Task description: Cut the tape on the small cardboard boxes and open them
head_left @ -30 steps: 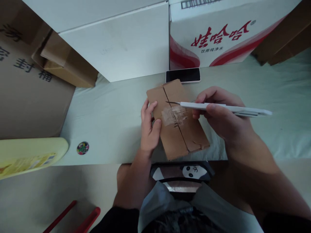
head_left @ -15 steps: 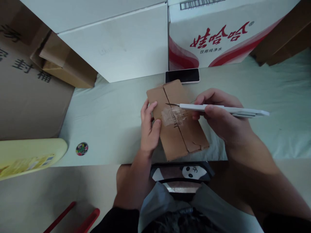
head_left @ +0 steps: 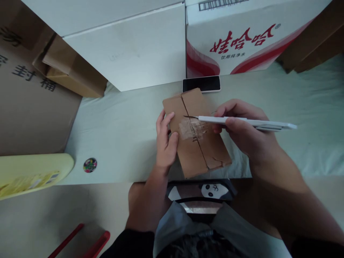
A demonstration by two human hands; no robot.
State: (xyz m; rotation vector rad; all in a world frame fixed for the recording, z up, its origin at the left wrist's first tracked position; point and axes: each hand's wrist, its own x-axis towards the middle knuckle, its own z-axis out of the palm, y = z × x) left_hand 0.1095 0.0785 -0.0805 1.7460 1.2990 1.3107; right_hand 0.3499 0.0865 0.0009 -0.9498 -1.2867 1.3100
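Note:
A small brown cardboard box [head_left: 192, 150] lies at a slant on the cloth-covered surface. A strip of clear, wrinkled tape [head_left: 191, 129] crosses the seam between its two flaps. My left hand [head_left: 166, 145] grips the box's left edge, thumb on top and fingers along the side. In my right hand [head_left: 242, 127], closed, is a white utility knife [head_left: 223, 120] with a thin, dark, pointed blade. Its tip points left, over the box top just above the tape; whether it touches the cardboard I cannot tell. The right fingertips are beside the box's right edge.
A phone [head_left: 201, 84] lies just behind the box. Large white cartons [head_left: 150, 53] stand along the back, with brown cartons [head_left: 40, 107] at left. A yellow container [head_left: 34, 172] and a small round colourful disc [head_left: 90, 165] are at front left.
Almost nothing differs. The knife tip sits very slightly lower over the box; both hands keep their hold.

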